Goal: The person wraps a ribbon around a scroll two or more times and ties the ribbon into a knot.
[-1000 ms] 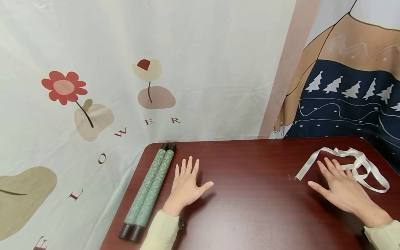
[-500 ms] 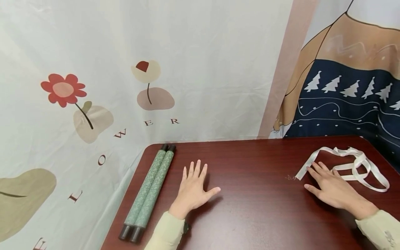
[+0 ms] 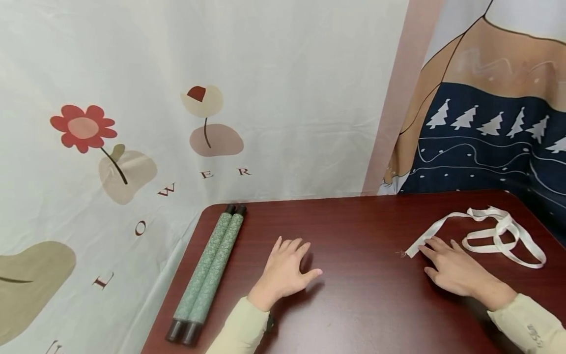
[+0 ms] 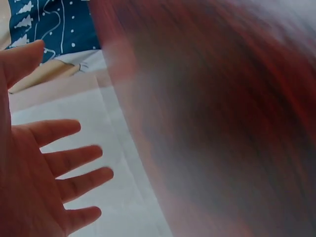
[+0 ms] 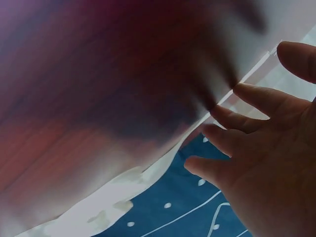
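In the head view, a white ribbon [image 3: 504, 223] is lying in loose loops between three and four o'clock on a reddish-brown table [image 3: 353, 275]. The right hand [image 3: 457, 270] is showing at four o'clock, its relaxed fingers touching the ribbon near its frayed end (a few fine threads are straggling from it). The left hand [image 3: 285, 270] is hovering at six o'clock above the wood, its fingers spread, gently bent and released. Two green patterned rods [image 3: 214, 272] with black ends are lying side by side at seven o'clock, well apart from the ribbon. A white curtain [image 3: 309, 98] printed with flowers and letters is hanging behind the table.

In the left wrist view, the left hand is showing its palm at eight o'clock, four fingers extending separately and the thumb standing off at ten o'clock.

In the right wrist view, the ribbon is running from seven o'clock to two o'clock, with fingertips meeting its edge and the thumb standing apart; how firmly they are pressing, one cannot tell.
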The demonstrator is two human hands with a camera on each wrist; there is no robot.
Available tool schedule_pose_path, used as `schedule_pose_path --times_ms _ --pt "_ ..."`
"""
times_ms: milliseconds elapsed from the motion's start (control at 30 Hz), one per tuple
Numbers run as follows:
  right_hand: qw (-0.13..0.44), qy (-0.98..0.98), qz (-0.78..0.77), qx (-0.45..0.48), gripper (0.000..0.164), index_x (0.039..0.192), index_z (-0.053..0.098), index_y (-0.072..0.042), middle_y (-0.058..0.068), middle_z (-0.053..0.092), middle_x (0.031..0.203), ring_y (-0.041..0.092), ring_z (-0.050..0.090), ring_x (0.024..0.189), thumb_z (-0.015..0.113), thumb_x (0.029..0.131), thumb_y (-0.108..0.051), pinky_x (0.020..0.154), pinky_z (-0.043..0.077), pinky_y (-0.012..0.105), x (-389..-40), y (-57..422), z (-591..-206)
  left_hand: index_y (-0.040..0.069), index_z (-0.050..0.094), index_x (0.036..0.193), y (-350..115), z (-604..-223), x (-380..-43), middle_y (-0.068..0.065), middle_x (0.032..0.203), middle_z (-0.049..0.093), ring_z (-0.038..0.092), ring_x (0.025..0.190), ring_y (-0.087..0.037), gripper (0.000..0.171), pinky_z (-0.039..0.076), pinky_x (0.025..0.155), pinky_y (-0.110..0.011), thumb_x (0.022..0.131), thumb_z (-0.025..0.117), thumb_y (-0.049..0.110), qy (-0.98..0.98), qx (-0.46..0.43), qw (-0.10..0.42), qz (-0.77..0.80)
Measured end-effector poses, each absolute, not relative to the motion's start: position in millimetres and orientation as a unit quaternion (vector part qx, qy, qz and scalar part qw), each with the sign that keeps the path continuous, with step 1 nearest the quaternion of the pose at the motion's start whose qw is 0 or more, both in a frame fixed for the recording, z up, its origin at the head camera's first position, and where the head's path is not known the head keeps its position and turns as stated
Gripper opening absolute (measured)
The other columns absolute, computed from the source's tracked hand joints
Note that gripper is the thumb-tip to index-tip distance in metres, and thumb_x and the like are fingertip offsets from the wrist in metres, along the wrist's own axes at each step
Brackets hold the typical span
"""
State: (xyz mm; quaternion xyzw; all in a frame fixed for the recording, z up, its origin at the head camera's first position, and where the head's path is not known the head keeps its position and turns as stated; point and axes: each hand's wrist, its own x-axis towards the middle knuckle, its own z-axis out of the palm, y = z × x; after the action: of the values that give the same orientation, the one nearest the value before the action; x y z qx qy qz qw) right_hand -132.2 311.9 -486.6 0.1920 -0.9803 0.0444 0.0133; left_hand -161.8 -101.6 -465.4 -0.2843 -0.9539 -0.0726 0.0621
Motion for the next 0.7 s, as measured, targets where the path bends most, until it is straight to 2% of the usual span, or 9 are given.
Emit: schedule_pose_path --times_ms 133,300,467,700 --pt "0.028 -0.978 0.035 0.204 0.049 0.118 0.06 0.003 0.026 0.053 0.121 0.038 0.043 0.115 0.065 0.079 -0.025 0.092 0.027 0.072 -132 300 -487 0.015 0.056 0.13 -91 -464 -161 -0.003 0.126 0.055 0.042 0.119 -0.02 0.064 0.023 0.109 -0.048 0.084 0.052 0.06 -0.947 -0.309 0.055 -0.074" --pt "0.044 -0.974 0.039 0.219 0.047 0.115 0.062 0.002 0.022 0.056 0.115 0.035 0.047 0.11 0.066 0.077 -0.025 0.092 0.027 0.072 -131 285 -488 0.013 0.057 0.128 -79 -463 -161 -0.003 0.126 0.056 0.043 0.118 -0.018 0.057 0.029 0.107 -0.041 0.085 0.055 0.051 -0.936 -0.343 0.043 -0.072" --pt "0.064 -0.967 0.053 0.241 0.043 0.112 0.064 0.0 0.016 0.058 0.109 0.031 0.05 0.105 0.067 0.075 -0.022 0.092 0.033 0.064 -128 268 -487 0.014 0.057 0.128 -64 -461 -161 0.0 0.123 0.056 0.045 0.113 -0.017 0.05 0.034 0.103 -0.04 0.087 0.059 0.043 -0.923 -0.377 0.038 -0.063" --pt "0.069 -0.96 0.068 0.264 0.042 0.111 0.064 0.001 0.016 0.058 0.113 0.033 0.05 0.107 0.066 0.077 -0.022 0.093 0.034 0.063 -124 243 -484 0.015 0.057 0.129 -44 -461 -160 0.002 0.12 0.057 0.046 0.108 -0.014 0.046 0.038 0.1 -0.037 0.09 0.057 0.04 -0.912 -0.408 0.034 -0.035"
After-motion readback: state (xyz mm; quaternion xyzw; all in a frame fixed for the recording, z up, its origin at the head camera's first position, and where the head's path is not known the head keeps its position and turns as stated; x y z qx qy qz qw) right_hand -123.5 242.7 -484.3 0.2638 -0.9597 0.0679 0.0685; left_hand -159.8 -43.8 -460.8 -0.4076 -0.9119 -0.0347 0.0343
